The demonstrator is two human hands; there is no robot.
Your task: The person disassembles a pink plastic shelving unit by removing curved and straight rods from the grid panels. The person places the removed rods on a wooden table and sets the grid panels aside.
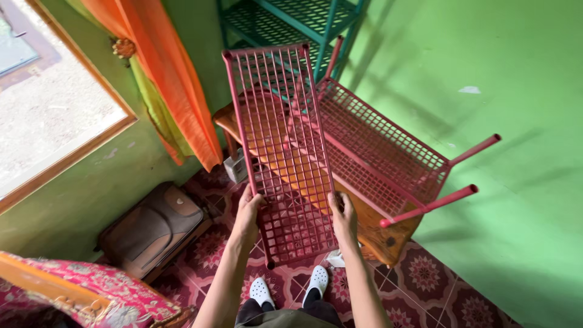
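Head view shows the left hand [248, 209] and right hand [343, 215] each gripping a side edge of a red mesh shelf panel [279, 146], held tilted above a wooden bench [376, 234]; a red wire rack [382, 152] lies on the bench just beside it.

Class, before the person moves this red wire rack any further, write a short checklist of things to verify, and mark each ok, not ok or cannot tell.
1. Left hand grips the left edge of the red mesh shelf panel: ok.
2. Right hand grips its right edge: ok.
3. Red wire rack rests on the wooden bench: ok.
4. Rack stands upright: not ok, it lies tipped with its legs pointing sideways.
5. Panel is joined to the rack: cannot tell.
6. Feet stand apart from the bench: ok.
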